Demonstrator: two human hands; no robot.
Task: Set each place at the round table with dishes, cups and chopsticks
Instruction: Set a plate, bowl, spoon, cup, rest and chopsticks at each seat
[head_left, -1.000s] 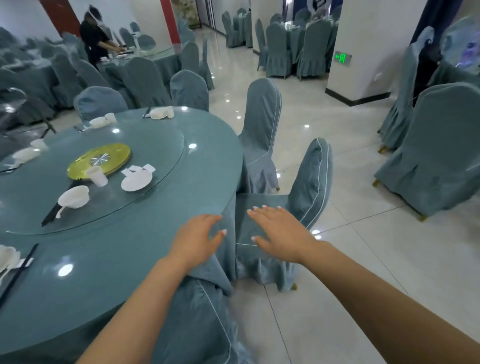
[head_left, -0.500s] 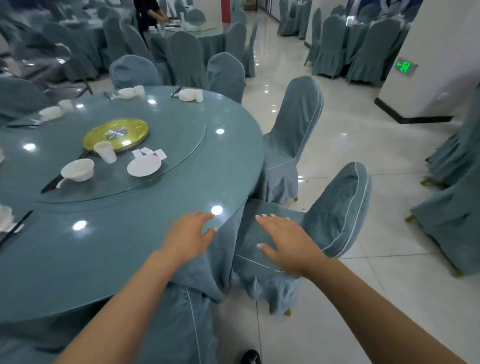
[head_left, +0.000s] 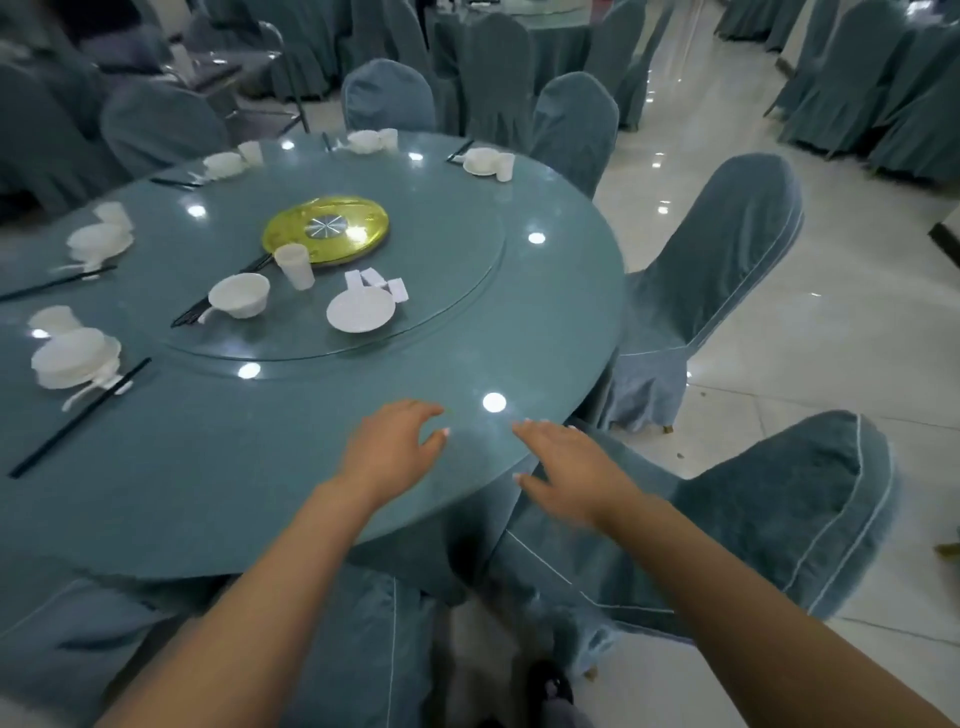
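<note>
Your spread, empty left hand (head_left: 387, 452) and right hand (head_left: 566, 465) have swung from the chair (head_left: 779, 519) over the table (head_left: 208, 493) edge, ready for the plate (head_left: 360, 310) ahead.

Near table edge open, clutter on turntable and left.
Bare round table (head_left: 545, 332) at near right; bowl (head_left: 240, 294), cup (head_left: 295, 265), plate (head_left: 360, 310) block centre; left place setting (head_left: 75, 358) blocks near left.

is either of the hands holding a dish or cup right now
No, the left hand and right hand are both empty with relaxed fingers near the round table's near edge.
</note>
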